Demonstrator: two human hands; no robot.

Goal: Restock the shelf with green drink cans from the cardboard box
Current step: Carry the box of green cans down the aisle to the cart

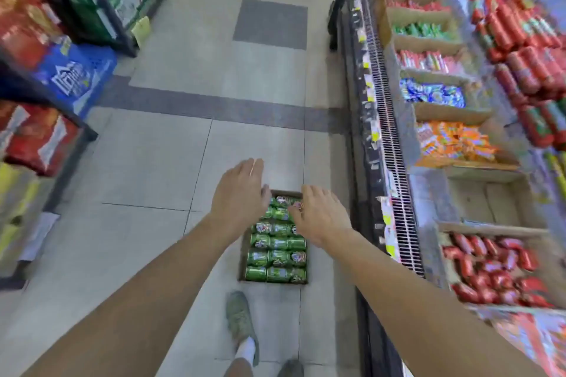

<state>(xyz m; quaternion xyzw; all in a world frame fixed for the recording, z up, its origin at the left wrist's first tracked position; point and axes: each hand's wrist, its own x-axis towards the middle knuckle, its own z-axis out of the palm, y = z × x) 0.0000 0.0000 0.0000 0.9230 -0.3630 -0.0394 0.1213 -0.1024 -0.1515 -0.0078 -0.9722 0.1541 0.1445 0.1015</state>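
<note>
On the tiled floor, just beside the base of the chilled display cabinet (386,138), sits the cardboard box (243,257), a shallow open tray packed with green drink cans (277,257) lying on their sides in tight rows. The person stands at the near end of the box, one grey shoe (240,318) just short of it, both bare arms stretched out over it.

The left hand (237,197) hangs above the far left corner of the box, fingers spread and flat, holding nothing. The right hand (321,216) is over the far right part of the box, fingers splayed and curled a little downward toward the cans, also empty; I can't tell whether its fingertips touch a can yet.

These cans look full, so each should feel dense for its size, rigid but easy to dent if squeezed or dropped, and their smooth printed sides could slip in a loose hold. Lying down and wedged together, they leave little room between them; I'd judge the best hold is around the can's body from above, at a row's outer end beside the box wall, where fingers can get under the curve. The tray itself looks thin and heavily loaded, likely to sag if lifted by one edge.
</note>
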